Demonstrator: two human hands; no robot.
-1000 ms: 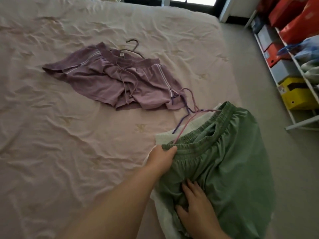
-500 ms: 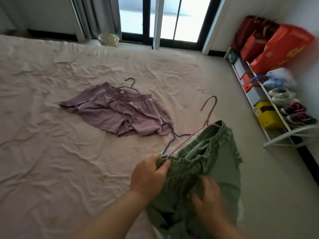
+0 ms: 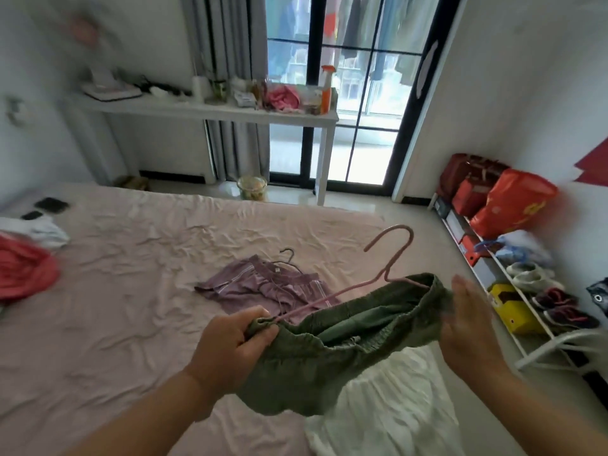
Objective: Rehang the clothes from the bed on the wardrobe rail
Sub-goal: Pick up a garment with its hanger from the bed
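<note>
over the pink bed (image 3: 108, 324) we had just lifted the green shorts (image 3: 332, 343) on their pink hanger (image 3: 388, 258) up off the sheet, our left hand (image 3: 230, 347) gripping the waistband, our right hand (image 3: 467, 327) flat and open against them, ready for the rail.

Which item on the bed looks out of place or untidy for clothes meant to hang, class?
The purple shorts lie crumpled flat on the pink sheet, their dark hanger poking out above the waistband. The green shorts sit bunched on the pink hanger, gripped by the left hand.
</note>
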